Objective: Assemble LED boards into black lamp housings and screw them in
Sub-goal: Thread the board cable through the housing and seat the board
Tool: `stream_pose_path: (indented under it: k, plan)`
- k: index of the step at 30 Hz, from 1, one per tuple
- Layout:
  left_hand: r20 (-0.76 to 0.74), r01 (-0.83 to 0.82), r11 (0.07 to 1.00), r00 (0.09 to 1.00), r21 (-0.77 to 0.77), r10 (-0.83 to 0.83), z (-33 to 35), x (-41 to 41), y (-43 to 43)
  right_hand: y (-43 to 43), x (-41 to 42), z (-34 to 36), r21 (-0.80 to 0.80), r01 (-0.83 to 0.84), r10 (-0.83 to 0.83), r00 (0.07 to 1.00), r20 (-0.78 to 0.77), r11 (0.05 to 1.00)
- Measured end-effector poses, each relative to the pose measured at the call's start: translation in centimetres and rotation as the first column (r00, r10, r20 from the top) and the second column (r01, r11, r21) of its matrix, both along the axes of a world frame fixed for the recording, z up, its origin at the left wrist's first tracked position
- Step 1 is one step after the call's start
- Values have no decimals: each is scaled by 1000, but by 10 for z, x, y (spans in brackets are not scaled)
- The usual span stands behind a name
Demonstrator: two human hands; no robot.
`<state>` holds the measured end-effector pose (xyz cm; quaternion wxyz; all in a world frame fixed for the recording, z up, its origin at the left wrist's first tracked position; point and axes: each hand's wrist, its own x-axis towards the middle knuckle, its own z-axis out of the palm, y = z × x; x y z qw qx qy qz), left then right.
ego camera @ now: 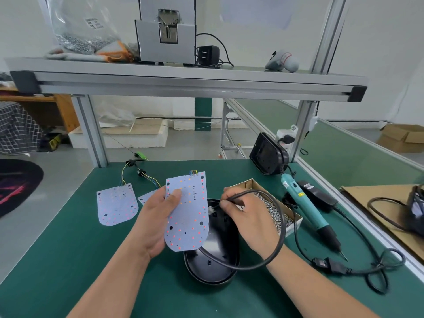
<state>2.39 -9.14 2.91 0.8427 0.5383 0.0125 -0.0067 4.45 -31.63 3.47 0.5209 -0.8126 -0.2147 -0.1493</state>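
Two spare boards (117,204) toward the far left corner of a green table (68,249), under an aluminium shelf (183,75); grey floor and white walls beyond. Near the right edge, an open box (243,184) full of screws (273,210), beside a screwdriver (305,203). On the shelf, a clear bag (75,26) of small metal parts. Gripping a board (188,214) in the left hand (153,216), over the housing (215,267) at the front middle. Pinching a black cable (282,235) in the right hand (247,216) at the housing's far end.

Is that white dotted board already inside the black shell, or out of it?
Out. The left hand holds the board tilted up over the shell; the right hand pinches a black cable.
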Motion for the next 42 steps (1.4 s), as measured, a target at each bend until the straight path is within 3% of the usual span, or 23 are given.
stream_pose_path:
  k: [4,6,8,15,18,22,29,36,42]
  plan:
    - [-1,6,1000,1000,22,-6,-2,1,0,-1,5,4,-22,61,-61,998,-13,998]
    - [5,5,999,1000,37,-5,-2,2,-1,0,7,6,-108,183,-168,977,132,977]
    - [11,-1,999,1000,49,1,-3,3,-1,6,5,7,-152,199,-164,962,218,968]
    - [25,-49,996,999,75,48,-6,3,-2,11,6,9,-241,108,-102,994,39,965]
    - [36,-48,997,998,64,46,-3,3,-4,5,7,9,-256,235,-209,970,127,938]
    - [55,-41,999,998,13,41,-1,1,-6,7,6,10,-144,162,-152,985,81,976]
    - [87,-41,999,995,-34,43,1,-1,-8,0,9,6,170,-23,58,977,-203,985]
    - [128,-43,996,990,-79,53,-1,0,-13,8,6,3,347,-34,130,957,-258,937]
    - [134,-39,996,990,-79,50,1,-1,-17,6,8,6,348,-75,171,951,-256,935]
